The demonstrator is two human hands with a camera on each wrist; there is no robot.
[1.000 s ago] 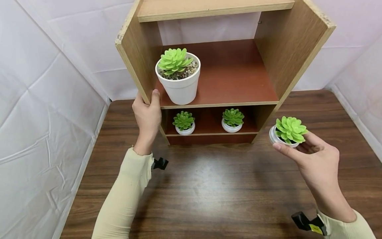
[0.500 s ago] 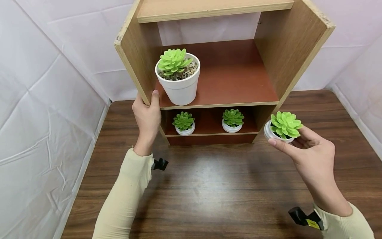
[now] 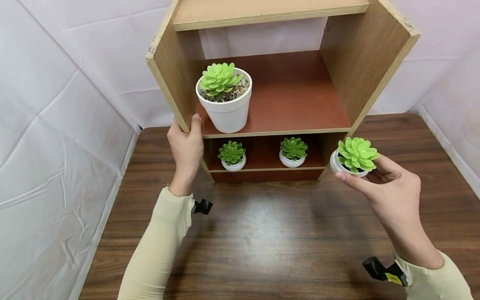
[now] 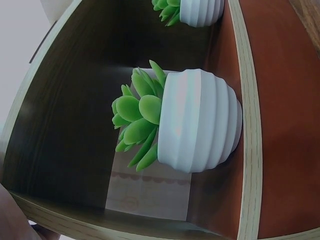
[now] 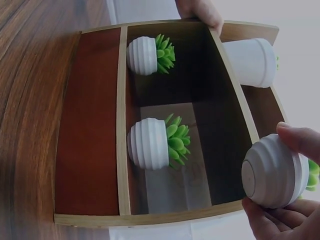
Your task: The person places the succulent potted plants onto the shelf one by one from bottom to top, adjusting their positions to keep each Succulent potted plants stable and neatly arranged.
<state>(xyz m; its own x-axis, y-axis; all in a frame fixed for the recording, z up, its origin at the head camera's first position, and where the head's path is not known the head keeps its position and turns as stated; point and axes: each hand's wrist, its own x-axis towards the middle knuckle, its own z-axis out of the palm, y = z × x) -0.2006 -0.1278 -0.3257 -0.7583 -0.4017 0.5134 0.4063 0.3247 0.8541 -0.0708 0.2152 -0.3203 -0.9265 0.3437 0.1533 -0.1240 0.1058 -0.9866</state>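
My right hand holds a small potted succulent between thumb and fingers, off the table, just right of the wooden shelf unit. In the right wrist view the ribbed white pot tilts, its base toward the camera. My left hand grips the unit's left side panel, thumb at the front edge and fingers behind. Beside that thumb, a larger succulent in a smooth white pot stands on the middle shelf. Two small potted succulents, a left one and a right one, stand on the lower shelf.
The shelf unit stands at the back of a dark wooden table. Its top board overhangs the middle shelf. Pale sheeting hangs at the left, back and right. Black wrist cameras sit at both cuffs.
My right hand has moved slightly left and up with the small potted succulent, closer to the shelf unit, then almost stopped. The left hand keeps its grip on the side panel.
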